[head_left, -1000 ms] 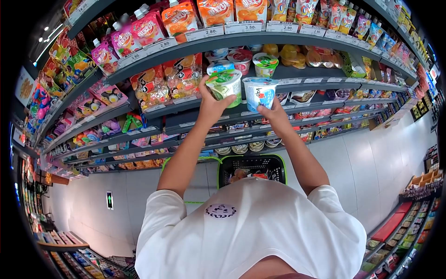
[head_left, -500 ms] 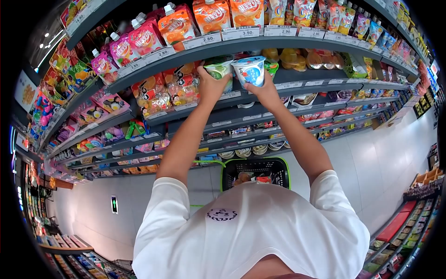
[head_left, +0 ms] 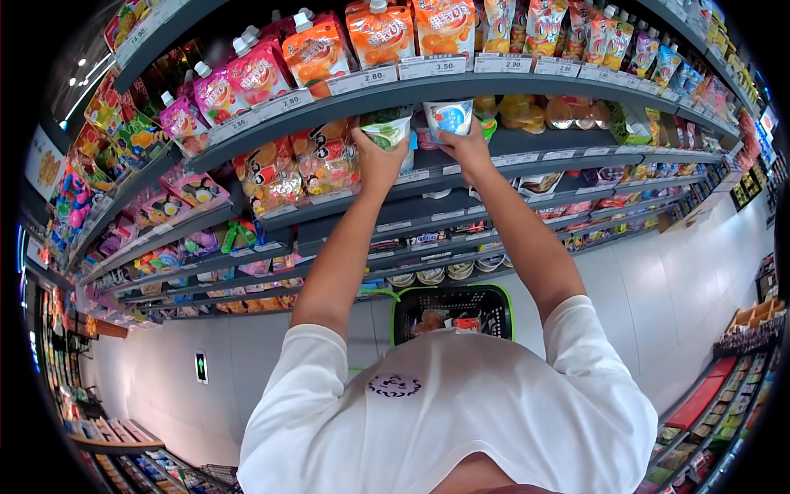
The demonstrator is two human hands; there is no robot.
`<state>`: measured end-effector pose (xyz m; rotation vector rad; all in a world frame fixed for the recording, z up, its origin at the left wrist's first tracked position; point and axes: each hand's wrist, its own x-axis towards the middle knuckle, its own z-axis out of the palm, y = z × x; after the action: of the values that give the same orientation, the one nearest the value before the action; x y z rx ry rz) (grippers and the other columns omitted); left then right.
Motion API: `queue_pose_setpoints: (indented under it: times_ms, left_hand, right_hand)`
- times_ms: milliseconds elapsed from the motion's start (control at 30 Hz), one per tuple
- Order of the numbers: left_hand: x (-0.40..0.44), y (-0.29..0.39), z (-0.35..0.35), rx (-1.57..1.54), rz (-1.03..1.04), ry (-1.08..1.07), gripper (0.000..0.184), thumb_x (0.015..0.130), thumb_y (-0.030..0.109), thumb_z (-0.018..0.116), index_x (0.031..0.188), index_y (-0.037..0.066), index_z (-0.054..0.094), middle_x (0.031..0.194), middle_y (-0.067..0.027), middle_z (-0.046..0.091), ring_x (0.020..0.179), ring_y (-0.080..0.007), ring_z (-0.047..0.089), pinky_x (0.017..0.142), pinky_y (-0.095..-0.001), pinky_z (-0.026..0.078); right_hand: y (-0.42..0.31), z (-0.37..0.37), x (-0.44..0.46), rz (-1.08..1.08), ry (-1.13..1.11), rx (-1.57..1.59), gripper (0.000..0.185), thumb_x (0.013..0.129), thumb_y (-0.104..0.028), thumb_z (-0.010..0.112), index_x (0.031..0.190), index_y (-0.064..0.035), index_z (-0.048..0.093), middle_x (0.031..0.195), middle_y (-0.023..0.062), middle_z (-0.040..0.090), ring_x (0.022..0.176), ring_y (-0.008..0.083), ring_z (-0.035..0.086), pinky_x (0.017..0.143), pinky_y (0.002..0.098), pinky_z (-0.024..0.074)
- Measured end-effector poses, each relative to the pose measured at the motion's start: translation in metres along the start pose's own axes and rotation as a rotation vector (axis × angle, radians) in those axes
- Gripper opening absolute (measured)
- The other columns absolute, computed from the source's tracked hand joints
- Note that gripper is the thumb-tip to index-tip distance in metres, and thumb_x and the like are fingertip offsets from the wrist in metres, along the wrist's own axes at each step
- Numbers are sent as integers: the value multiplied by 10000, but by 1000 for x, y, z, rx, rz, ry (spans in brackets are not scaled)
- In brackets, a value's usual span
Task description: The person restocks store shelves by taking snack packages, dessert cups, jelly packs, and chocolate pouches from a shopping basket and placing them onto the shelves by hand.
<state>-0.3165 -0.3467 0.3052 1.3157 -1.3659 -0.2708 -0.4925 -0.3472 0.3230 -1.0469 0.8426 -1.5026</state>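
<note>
My left hand (head_left: 381,162) is wrapped round a green and white cup (head_left: 386,132), at the second shelf beside orange candy bags (head_left: 327,156). Just to the right, my right hand (head_left: 467,150) grips a blue and white cup (head_left: 449,118) with fingers round its side. Both cups are upright or nearly so, under the edge of the upper shelf, whose edge partly hides the green cup's lid. Other cups behind them are mostly covered by my hands.
Juice pouches (head_left: 381,34) line the upper shelf (head_left: 346,97) above my hands. A black basket (head_left: 494,311) with green rim, holding some packets, stands on the floor (head_left: 617,280) before me. Yellow tubs (head_left: 522,114) sit to the right.
Both hands have moved forward, deeper into the second shelf, with the cups still held. The cups stood out in front of the shelf a second ago.
</note>
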Motion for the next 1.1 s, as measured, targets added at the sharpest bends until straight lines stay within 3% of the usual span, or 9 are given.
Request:
queue_pose_setpoints:
  times_ms: [67,200,267,400,467,500,600,800,1100]
  left_hand:
    - [0,0,0,-8,45,21,929,672,243,775,1355,11,190,1242,-299,448,1130,-427,492,919,-446,417]
    - [0,2,-5,51,22,-2,952,668,268,769,1384,50,180,1228,-270,492,1079,-433,532,877,-463,446]
    - [-1,2,-4,69,44,27,960,665,287,766,1395,73,181,1210,-254,519,1041,-441,552,847,-474,460]
    - [1,0,-7,82,83,27,983,666,307,770,1402,71,163,1208,-268,518,1044,-452,548,843,-476,463]
    - [1,-1,-12,44,48,-74,995,713,281,761,1421,87,90,1255,-313,461,1089,-451,528,875,-448,451]
    - [0,2,-14,50,15,-97,1006,718,294,764,1425,82,79,1277,-317,437,1101,-453,520,883,-452,450]
    - [-1,6,-14,126,24,-86,1003,726,304,761,1423,71,79,1293,-318,420,1117,-455,508,895,-452,446]
    - [1,-1,-13,98,142,-44,1012,697,309,773,1417,66,104,1227,-311,490,1039,-474,545,850,-486,461]
    - [-1,4,-14,87,-13,-139,989,747,308,745,1415,62,59,1247,-329,460,1107,-466,515,893,-463,442]
  right_hand:
    - [-11,5,3,46,44,-2,490,751,-4,692,1159,-33,423,1102,100,549,1009,203,575,827,319,525]
    - [-2,11,34,44,77,-72,482,715,14,715,1079,16,399,896,119,591,682,173,615,540,274,496]
    - [0,23,41,-39,31,-31,452,714,-14,728,1031,12,406,811,114,610,602,174,602,504,274,473]
    - [27,34,68,-167,152,-62,508,713,-105,754,1111,30,469,961,190,619,652,202,633,514,299,484]
    - [51,27,88,-290,181,-530,662,732,-153,750,1254,-8,370,1115,171,572,964,243,598,760,330,507]
    - [70,24,102,-377,198,-449,659,660,-241,796,1167,13,462,1103,247,592,895,350,626,774,385,494]
    - [24,42,64,-79,196,-480,714,667,-295,777,1222,-9,431,1142,252,575,1020,367,588,875,386,458]
    - [30,34,67,-55,247,-952,946,638,-405,764,1348,-21,270,1172,282,560,1062,381,575,884,400,473]
    - [26,35,57,-11,256,-1062,885,721,-308,687,1388,16,204,1142,271,586,1056,381,582,882,414,479]
